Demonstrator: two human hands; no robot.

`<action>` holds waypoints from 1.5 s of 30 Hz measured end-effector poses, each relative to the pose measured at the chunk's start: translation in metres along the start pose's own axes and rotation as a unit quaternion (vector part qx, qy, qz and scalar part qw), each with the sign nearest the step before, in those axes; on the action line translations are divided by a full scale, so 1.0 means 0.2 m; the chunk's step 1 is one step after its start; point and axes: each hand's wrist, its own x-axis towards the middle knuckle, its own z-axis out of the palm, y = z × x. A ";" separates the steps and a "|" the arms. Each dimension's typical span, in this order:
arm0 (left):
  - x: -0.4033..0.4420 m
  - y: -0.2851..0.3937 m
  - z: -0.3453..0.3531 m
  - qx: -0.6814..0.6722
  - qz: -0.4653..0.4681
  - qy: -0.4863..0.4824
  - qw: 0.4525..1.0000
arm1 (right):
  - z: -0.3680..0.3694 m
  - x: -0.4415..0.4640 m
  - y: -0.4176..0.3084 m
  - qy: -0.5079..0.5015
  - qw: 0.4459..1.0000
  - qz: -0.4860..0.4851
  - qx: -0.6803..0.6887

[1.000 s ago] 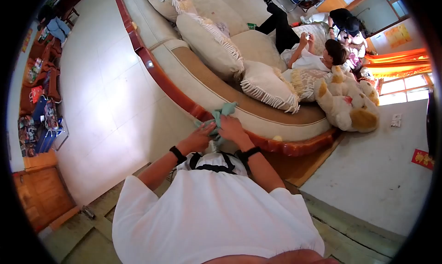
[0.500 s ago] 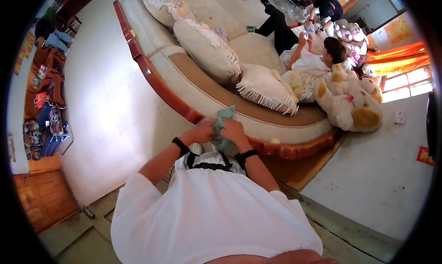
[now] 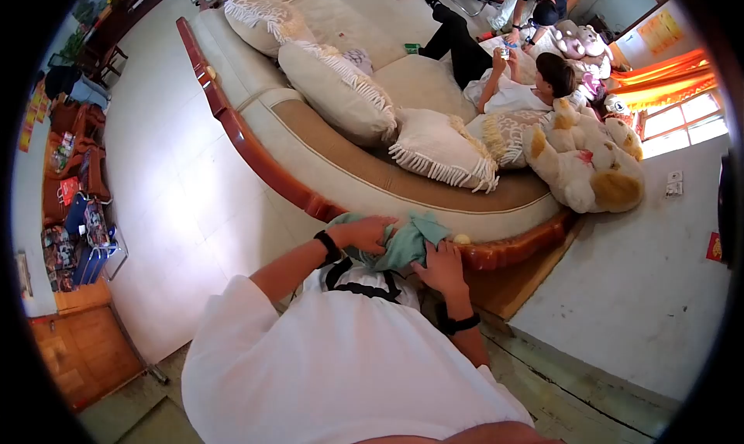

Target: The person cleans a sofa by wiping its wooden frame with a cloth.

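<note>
A grey-green cloth (image 3: 409,244) is spread between my two hands, against the curved wooden trim (image 3: 508,256) along the sofa's back. My left hand (image 3: 367,233) is closed on the cloth's left part, its fingers bent over the fabric. On the right side, my right hand (image 3: 444,269) grips the cloth's edge, with the fingertips up near the trim. Folds of fabric hide some of the left fingertips. Just above the cloth runs the cream and brown back of the sofa (image 3: 341,151).
Fringed cushions (image 3: 442,149) and a large plush toy (image 3: 593,165) lie on the sofa. A person in a white top (image 3: 511,87) reclines there, and another person (image 3: 542,10) bends behind. Wooden chairs (image 3: 74,169) line the left wall. A white wall (image 3: 620,289) stands at right.
The cloth has gone from bunched up to spread wider. My hands have moved apart, the right one shifting right and slightly down. The view has shifted a little.
</note>
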 end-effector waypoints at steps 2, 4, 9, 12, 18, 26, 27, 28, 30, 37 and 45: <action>0.08 -0.02 -0.02 -0.086 -0.067 -0.101 0.989 | 0.03 0.07 -0.03 -0.023 1.000 0.014 0.010; 0.03 -0.04 -0.01 -0.118 -0.106 -0.074 0.985 | 0.08 0.20 -0.08 -0.053 0.998 0.012 -0.020; -0.33 -0.10 0.06 -0.001 -0.115 0.122 0.986 | 0.09 0.52 -0.20 -0.148 0.984 -0.098 0.006; -0.48 -0.02 -0.03 0.034 -0.146 0.121 0.981 | 0.34 0.68 -0.33 -0.100 0.982 -0.159 0.031; -0.46 0.04 0.03 0.111 -0.166 0.151 0.968 | 0.35 0.67 -0.36 -0.037 0.979 -0.197 0.042; 0.04 0.08 -0.01 0.045 -0.122 0.069 0.989 | 0.00 0.36 0.04 -0.160 0.982 -0.100 0.022; 0.07 0.11 -0.04 0.045 -0.122 0.069 0.989 | 0.00 0.32 0.08 -0.146 0.985 -0.086 0.024; 0.10 0.14 -0.08 0.027 -0.130 0.038 0.990 | 0.00 0.30 0.10 -0.129 0.989 -0.069 0.024; 0.14 0.16 -0.12 0.010 -0.134 0.006 0.991 | 0.02 0.30 0.11 -0.107 0.992 -0.055 0.039; 0.08 0.20 -0.21 -0.045 -0.119 -0.044 0.991 | 0.05 0.47 -0.02 -0.182 0.981 0.028 0.063; -0.35 -0.02 -0.29 -0.008 -0.069 0.055 0.996 | 0.21 0.68 -0.34 -0.167 0.986 -0.006 0.018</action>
